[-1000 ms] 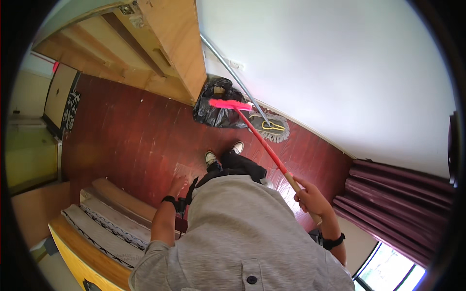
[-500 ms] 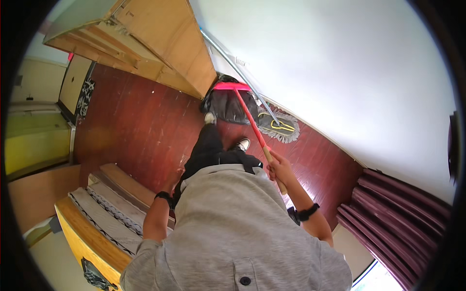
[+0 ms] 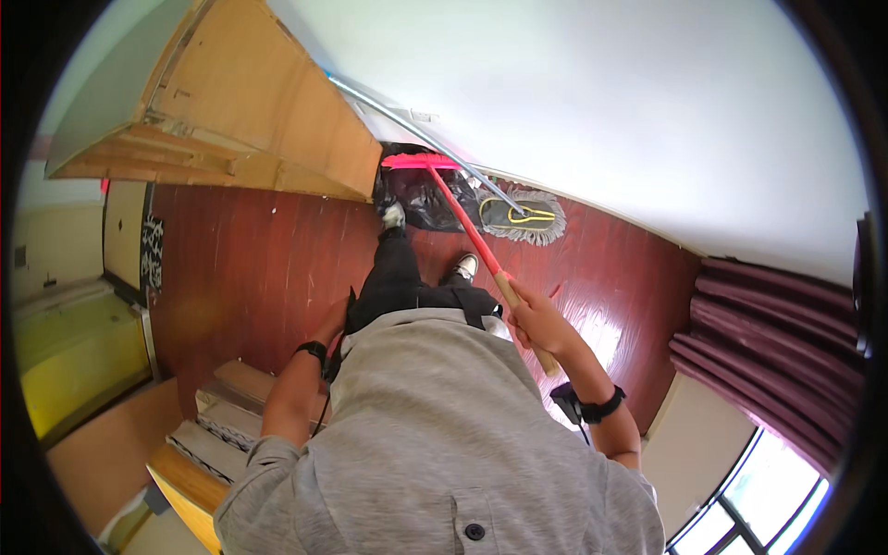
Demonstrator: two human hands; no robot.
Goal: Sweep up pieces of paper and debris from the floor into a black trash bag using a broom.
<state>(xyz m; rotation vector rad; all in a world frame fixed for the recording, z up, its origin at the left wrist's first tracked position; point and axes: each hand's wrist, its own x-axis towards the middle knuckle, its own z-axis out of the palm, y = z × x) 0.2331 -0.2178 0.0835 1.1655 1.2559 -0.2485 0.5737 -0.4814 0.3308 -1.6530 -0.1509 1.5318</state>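
Note:
My right hand (image 3: 536, 319) is wrapped round the pale wooden end of a broom (image 3: 460, 211) with a red handle. The broom reaches away from me, its pink head raised at the edge of a black plastic bag (image 3: 433, 205) by the wall. Beside my left thigh hangs my left hand (image 3: 331, 317); its fingers are mostly hidden, so I cannot see whether it holds anything. One of my shoes (image 3: 393, 217) touches or nearly touches the bag.
A flat dust mop (image 3: 525, 220) lies on the dark red floor (image 3: 250, 268), its metal pole leaning along the white wall (image 3: 629, 111). A wooden cabinet (image 3: 268, 102) stands tilted-looking at the far left. Folded boards and cloths (image 3: 227, 416) are at lower left, purple curtains (image 3: 768, 342) at right.
My view has turned slightly, so the cabinet, bag and mop sit further left. My right hand keeps hold of the broom. My left hand has come closer to my thigh.

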